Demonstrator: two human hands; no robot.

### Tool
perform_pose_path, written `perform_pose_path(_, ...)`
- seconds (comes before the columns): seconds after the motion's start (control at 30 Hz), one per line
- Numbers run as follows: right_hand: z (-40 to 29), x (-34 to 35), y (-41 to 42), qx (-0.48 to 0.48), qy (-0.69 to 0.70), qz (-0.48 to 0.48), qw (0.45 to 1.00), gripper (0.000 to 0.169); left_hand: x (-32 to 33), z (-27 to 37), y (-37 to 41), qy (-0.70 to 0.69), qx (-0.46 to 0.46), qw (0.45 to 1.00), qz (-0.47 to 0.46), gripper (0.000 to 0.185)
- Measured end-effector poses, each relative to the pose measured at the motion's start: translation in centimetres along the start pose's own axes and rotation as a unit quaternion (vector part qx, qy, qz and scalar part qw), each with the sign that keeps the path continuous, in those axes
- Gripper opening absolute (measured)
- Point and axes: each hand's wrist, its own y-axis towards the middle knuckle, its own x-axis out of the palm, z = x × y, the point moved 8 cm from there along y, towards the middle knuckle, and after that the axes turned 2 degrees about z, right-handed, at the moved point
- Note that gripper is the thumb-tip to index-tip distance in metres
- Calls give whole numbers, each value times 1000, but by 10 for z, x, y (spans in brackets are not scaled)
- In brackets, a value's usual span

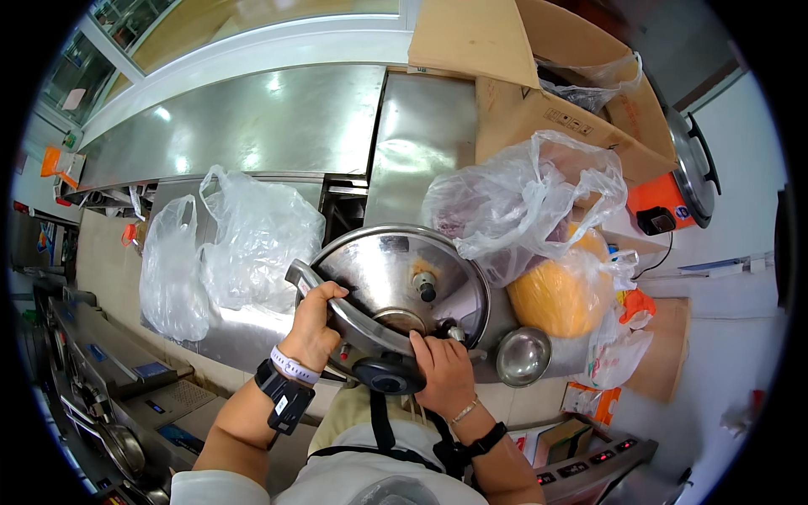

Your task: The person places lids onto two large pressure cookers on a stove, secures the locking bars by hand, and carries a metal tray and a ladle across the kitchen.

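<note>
A large round metal pressure cooker lid (372, 252), with a valve on top, lies in front of me at the counter's near side. A curved metal bar (366, 319) with a black round knob (389, 375) crosses its near part. My left hand (314, 328) is closed around the bar towards its left end. My right hand (444, 369) rests with bent fingers at the bar's right part, beside the knob; its thumb and palm are partly hidden. What lies under the lid cannot be seen.
Clear plastic bags (259, 246) lie left on the steel counter (240, 126). To the right are a bag with purplish contents (505, 208), a bag with yellow contents (558, 297) and a metal bowl (523, 356). An open cardboard box (568, 126) stands behind them.
</note>
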Motion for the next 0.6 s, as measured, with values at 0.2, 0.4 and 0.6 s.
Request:
perform_pose_path(0.2,13,17,5,43,-22,36,998,42,13,-1,3,3,-17,999,-30,18)
perform_pose_path(0.4,16,15,-2,84,-56,136,986,36,13,-3,25,6,-17,998,-64,24)
perform_pose_path(0.6,16,16,0,122,-18,109,986,47,21,3,35,10,8,997,-73,19)
